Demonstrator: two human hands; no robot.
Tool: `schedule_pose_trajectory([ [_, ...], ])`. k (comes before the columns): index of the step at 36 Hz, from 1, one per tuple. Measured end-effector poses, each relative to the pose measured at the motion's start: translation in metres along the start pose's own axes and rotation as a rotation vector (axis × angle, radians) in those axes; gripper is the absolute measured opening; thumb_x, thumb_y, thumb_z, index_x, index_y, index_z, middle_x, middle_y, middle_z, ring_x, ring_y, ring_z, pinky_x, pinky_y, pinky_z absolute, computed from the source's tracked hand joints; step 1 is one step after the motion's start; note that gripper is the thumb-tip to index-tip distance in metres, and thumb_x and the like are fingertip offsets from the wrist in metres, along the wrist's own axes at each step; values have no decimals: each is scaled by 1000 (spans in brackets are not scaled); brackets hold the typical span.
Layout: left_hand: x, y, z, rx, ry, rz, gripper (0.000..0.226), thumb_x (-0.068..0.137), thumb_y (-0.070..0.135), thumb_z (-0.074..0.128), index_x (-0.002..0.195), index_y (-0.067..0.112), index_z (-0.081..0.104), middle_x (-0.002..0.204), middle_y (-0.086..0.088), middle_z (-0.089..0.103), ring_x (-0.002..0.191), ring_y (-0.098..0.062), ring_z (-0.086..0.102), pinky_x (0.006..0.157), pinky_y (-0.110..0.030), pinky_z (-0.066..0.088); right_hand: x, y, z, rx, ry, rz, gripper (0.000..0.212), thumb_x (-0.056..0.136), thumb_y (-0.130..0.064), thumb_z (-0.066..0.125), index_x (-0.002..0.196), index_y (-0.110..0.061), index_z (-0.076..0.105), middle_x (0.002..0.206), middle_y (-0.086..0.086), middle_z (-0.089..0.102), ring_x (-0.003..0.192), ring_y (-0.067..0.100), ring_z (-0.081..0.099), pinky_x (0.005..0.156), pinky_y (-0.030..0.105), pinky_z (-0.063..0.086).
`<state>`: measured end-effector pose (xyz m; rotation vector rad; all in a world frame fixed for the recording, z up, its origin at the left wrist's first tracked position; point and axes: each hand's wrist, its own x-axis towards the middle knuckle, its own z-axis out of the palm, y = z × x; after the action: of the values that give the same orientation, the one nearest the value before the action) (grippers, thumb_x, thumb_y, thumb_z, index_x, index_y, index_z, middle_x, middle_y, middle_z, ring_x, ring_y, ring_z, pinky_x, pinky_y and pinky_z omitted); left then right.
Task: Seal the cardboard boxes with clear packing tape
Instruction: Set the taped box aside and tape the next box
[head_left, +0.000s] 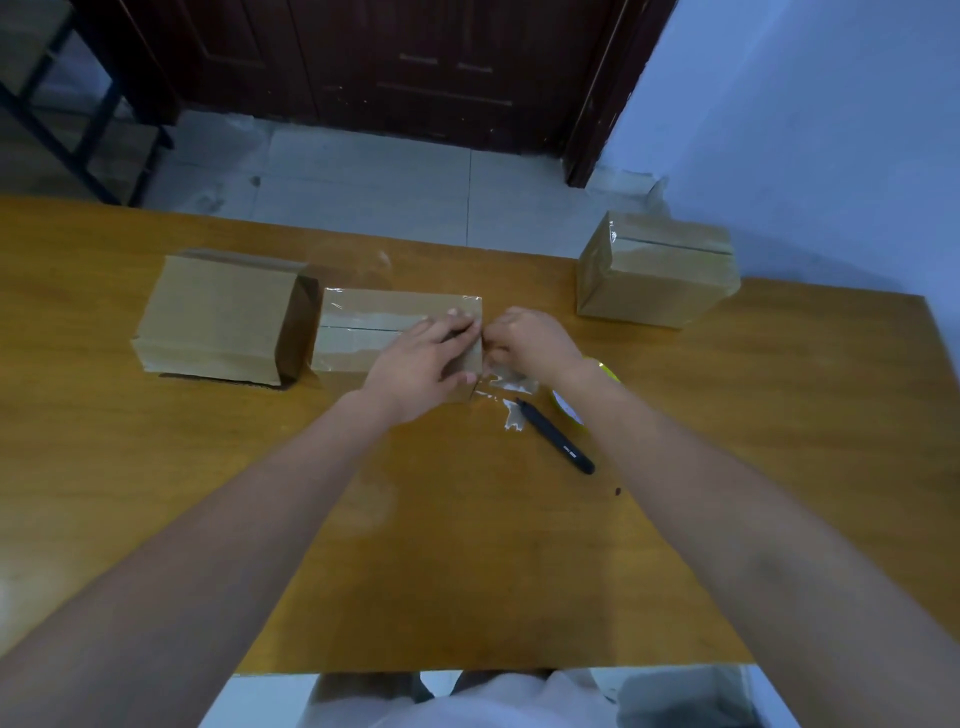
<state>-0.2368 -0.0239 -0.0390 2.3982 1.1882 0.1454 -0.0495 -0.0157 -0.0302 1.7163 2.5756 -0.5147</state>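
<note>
The left hand lies flat on the middle box, fingers spread and closed on nothing, while the right hand pinches the loose end of clear tape at that box's right edge, pressing it down the side. Tape already shines along its top seam, so this box looks nearly sealed. Right of it, the far box appears fully taped; left of it, the tipped box seems unfinished, though I cannot tell. A black cutter and tape roll lie near its right corner on the table.
</note>
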Motion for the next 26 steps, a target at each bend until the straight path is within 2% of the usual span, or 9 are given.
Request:
schedule_pose_trajectory([
  [3, 0, 1, 0, -17, 17, -6, 61, 96, 38, 49, 150, 20, 26, 156, 5, 23, 145, -16, 15, 116, -30, 11, 7, -2, -8, -70, -59, 48, 22, 84, -31, 62, 89, -11, 69, 93, 6, 66, 93, 23, 56, 67, 28, 32],
  [7, -1, 3, 1, -18, 32, -1, 60, 96, 36, 50, 149, 19, 27, 156, 5, 24, 145, -15, 14, 116, -30, 9, 5, -3, -2, 40, -78, 226, 20, 83, -33, 64, 83, -14, 69, 77, 3, 60, 80, 24, 58, 61, 29, 36],
  [11, -2, 5, -1, -195, 39, -68, 57, 93, 29, 58, 146, 22, 37, 153, 9, 29, 143, -12, 18, 114, -29, 13, -8, -1, 4, 601, 268, 612, 35, 86, -35, 65, 71, -3, 67, 69, 3, 59, 64, 17, 48, 61, 32, 35],
  [13, -2, 6, -5, -386, 50, -137, 51, 92, 21, 60, 141, 20, 45, 150, 8, 35, 140, -11, 24, 112, -27, 18, -13, -3, -1, 752, 381, 685, 36, 88, -32, 64, 72, 0, 69, 72, 4, 65, 68, 17, 53, 67, 34, 40],
  [16, -1, 9, -18, -874, 73, -274, 32, 93, 4, 55, 123, 12, 61, 135, 1, 51, 126, -15, 45, 102, -23, 37, -19, -13, -4, 750, 396, 679, 36, 92, -31, 59, 78, 1, 68, 82, 14, 69, 78, 25, 59, 74, 37, 44],
  [19, -3, 14, -34, -1112, 287, -413, 23, 95, 3, 51, 108, 17, 64, 110, 2, 61, 105, -16, 56, 90, -21, 47, -18, -24, -3, 736, 410, 679, 36, 96, -28, 52, 85, 3, 65, 86, 19, 67, 86, 33, 60, 76, 39, 43],
  [21, -7, 14, -43, -1099, 463, -475, 23, 95, 1, 49, 110, 10, 64, 104, 2, 59, 94, -9, 54, 79, -12, 45, -15, -32, -6, 743, 368, 668, 32, 96, -27, 50, 91, 1, 65, 92, 18, 68, 93, 34, 60, 79, 37, 43],
  [23, -12, 2, -47, -990, 576, -537, 26, 94, -1, 47, 113, 9, 62, 108, 0, 60, 98, -9, 54, 77, -10, 43, -12, -43, -12, 749, 303, 645, 31, 97, -27, 49, 106, -1, 64, 108, 17, 67, 106, 32, 58, 85, 33, 41],
  [26, -22, -24, -50, -758, 640, -667, 24, 93, 6, 49, 113, 12, 60, 115, -5, 60, 105, -20, 56, 84, -23, 46, -7, -56, -18, 769, 245, 659, 37, 99, -29, 48, 118, 0, 57, 118, 16, 62, 112, 30, 54, 89, 31, 39],
])
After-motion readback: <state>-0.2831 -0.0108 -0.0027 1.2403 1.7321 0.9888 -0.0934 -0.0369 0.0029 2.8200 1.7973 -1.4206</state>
